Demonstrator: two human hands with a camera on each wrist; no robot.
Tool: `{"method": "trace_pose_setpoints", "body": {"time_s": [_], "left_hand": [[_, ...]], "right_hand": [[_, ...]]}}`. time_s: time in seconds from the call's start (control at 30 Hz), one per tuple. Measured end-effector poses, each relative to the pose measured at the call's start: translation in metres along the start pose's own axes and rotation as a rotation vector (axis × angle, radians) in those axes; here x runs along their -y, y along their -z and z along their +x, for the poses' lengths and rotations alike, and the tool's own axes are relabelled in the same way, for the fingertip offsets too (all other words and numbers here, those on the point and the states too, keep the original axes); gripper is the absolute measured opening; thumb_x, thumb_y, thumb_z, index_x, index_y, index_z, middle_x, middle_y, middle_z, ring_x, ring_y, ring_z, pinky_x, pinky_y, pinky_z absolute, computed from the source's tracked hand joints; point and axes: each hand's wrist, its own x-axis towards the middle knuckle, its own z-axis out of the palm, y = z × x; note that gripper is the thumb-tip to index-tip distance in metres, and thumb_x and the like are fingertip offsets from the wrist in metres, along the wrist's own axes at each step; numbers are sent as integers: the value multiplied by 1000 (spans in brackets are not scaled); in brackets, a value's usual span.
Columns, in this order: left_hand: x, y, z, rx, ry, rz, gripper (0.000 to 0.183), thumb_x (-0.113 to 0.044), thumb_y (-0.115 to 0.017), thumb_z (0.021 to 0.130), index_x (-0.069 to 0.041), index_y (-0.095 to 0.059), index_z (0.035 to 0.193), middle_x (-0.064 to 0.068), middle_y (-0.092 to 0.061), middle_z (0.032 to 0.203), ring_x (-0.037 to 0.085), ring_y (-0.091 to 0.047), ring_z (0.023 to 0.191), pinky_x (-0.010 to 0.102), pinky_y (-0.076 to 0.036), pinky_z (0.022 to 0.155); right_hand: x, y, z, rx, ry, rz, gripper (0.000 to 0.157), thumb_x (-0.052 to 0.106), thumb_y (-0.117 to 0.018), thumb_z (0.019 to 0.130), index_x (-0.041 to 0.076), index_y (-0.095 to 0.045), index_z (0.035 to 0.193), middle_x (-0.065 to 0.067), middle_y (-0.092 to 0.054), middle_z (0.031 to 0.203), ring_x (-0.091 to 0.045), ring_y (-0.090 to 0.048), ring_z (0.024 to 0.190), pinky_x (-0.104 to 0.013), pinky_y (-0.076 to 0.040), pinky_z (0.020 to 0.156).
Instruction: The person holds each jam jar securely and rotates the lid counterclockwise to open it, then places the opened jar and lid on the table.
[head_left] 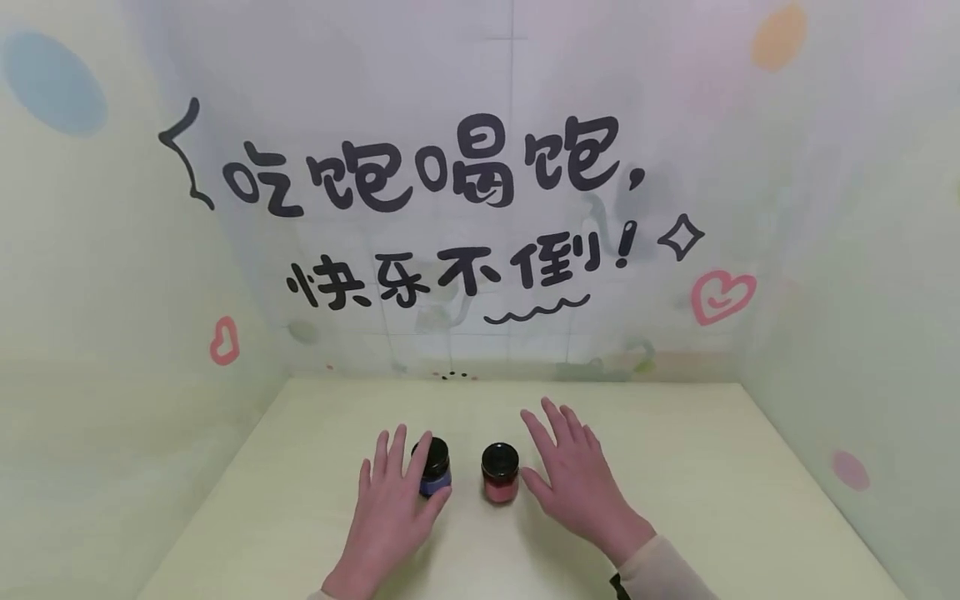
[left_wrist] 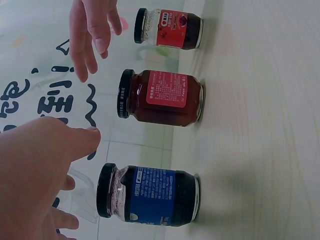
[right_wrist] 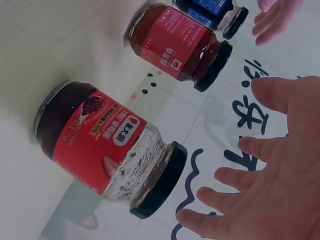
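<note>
My left hand [head_left: 393, 504] hovers spread by a blue-labelled jam jar [head_left: 437, 481] with a black lid, partly covering it in the head view. A red-labelled jam jar [head_left: 500, 483] stands upright between the two hands. A second red-labelled jar [right_wrist: 95, 140], with fruit pictured on its label and residue on its upper glass, stands nearest my right hand [head_left: 577, 487]. That hand hides it in the head view. The right fingers are apart and relaxed, with nothing held. Space shows between the left thumb and the blue-labelled jar [left_wrist: 155, 195] in the left wrist view.
The jars stand in a row on a pale table [head_left: 675, 442]. Behind them rises a printed backdrop [head_left: 420, 92] with large dark characters, and pale side panels [head_left: 862, 333] flank the table.
</note>
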Motion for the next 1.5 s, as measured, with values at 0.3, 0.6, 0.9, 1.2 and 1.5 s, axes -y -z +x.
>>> {"method": "trace_pose_setpoints", "body": {"time_s": [0.3,0.6,0.9,1.2,1.5], "left_hand": [[9,-4,-5,15,39,-72,78,-57,-53,82,-18,-25,144,19,-18,146,41,-14,132,60,-24,97],[20,-10,-5,30,108,-169,85,-53,-62,78,-17,-23,144,18,-23,145,41,-19,130,58,-30,95],[28,-20,-9,58,219,-329,91,-52,-66,75,-21,-17,145,9,-29,142,25,-31,127,50,-40,90],[32,-24,-8,103,339,-491,92,-48,-71,73,-16,-22,144,10,-32,142,30,-37,124,50,-34,95],[38,-36,-6,87,395,-591,92,-48,-75,67,-16,-30,140,10,-46,132,29,-45,117,50,-37,92]], "right_hand": [[8,-6,15,3,77,20,68,44,-56,84,22,-30,142,-12,-26,145,-36,-28,128,-55,-32,93],[22,-10,33,19,114,54,63,41,-56,84,21,-34,140,-11,-29,143,-34,-31,126,-52,-34,93],[35,-19,53,67,175,54,62,43,-50,87,19,-31,140,-12,-27,143,-32,-30,127,-52,-36,93],[49,-26,70,110,225,96,61,43,-51,88,19,-31,140,-10,-28,143,-25,-30,126,-48,-40,89],[57,-35,81,141,266,121,61,42,-53,88,19,-32,139,-9,-30,142,-24,-31,126,-46,-42,87]]}}
